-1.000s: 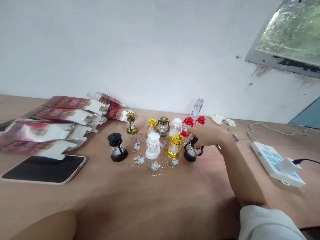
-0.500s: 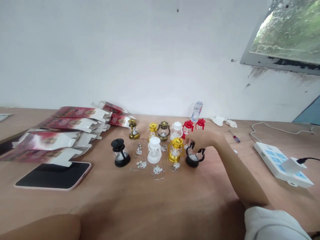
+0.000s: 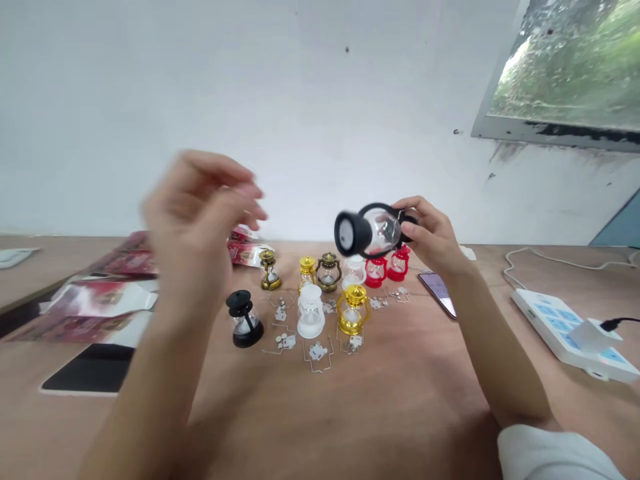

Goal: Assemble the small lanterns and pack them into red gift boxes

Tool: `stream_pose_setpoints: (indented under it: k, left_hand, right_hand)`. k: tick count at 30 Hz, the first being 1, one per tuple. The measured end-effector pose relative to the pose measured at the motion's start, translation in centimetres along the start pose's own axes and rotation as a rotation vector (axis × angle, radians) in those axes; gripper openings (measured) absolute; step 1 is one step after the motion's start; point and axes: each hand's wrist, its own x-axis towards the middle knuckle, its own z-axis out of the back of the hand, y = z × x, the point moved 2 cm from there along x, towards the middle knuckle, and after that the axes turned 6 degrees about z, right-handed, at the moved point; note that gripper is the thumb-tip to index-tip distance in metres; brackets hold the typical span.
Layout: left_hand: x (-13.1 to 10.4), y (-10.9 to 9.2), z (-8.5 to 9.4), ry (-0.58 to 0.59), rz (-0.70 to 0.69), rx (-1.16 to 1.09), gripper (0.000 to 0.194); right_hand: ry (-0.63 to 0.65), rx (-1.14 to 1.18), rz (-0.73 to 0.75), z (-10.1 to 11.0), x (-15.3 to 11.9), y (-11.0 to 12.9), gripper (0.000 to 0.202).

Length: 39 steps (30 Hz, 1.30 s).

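Note:
My right hand (image 3: 430, 233) is closed round the top end of a black lantern (image 3: 379, 230), tilted on its side in the air with its round base toward the left. Raised at the left, my left hand (image 3: 205, 207) is blurred; its fingers are curled, and whether anything is between them cannot be made out. Below stand another black lantern (image 3: 244, 320), a white lantern (image 3: 311, 312) and a gold lantern (image 3: 353, 310). Behind them are several more lanterns, among them a red lantern (image 3: 376, 270). Bent wires and small white parts (image 3: 318, 352) lie in front.
Flattened red and white boxes (image 3: 100, 297) and a dark tablet (image 3: 87, 368) lie on the left of the table (image 3: 320, 420). At the right are a phone (image 3: 438, 295) and a white power strip (image 3: 570, 333) with cables. A wall stands behind.
My right hand has lifted the black lantern off the table and tilted it. My left hand has come up into view. The phone and the small parts by the red lanterns now show.

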Motion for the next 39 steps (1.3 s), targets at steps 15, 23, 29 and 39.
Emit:
stream_pose_setpoints:
  k: [15,23,29,39]
  left_hand:
    - [-3.7,5.3,-5.7,0.250,-0.106,0.377,0.037]
    - [-4.0,5.7,-5.9,0.425,-0.449,0.656,0.039]
    - [-4.3,6.2,-6.1,0.425,-0.569,0.680,0.049]
    - [-4.4,6.8,-6.2,0.503,-0.468,0.593,0.046]
  right_hand:
    - [0.188,0.079,-0.044,-5.2,1.1,-1.5,0.048]
    - [-0.180,-0.229,0.150,-3.6,-0.4,2.8,0.029]
    - [-0.311,-0.495,0.507,-4.3,-0.5,2.9,0.010]
    - [-0.349,-0.577,0.722,-5.4,-0.5,2.0,0.013]
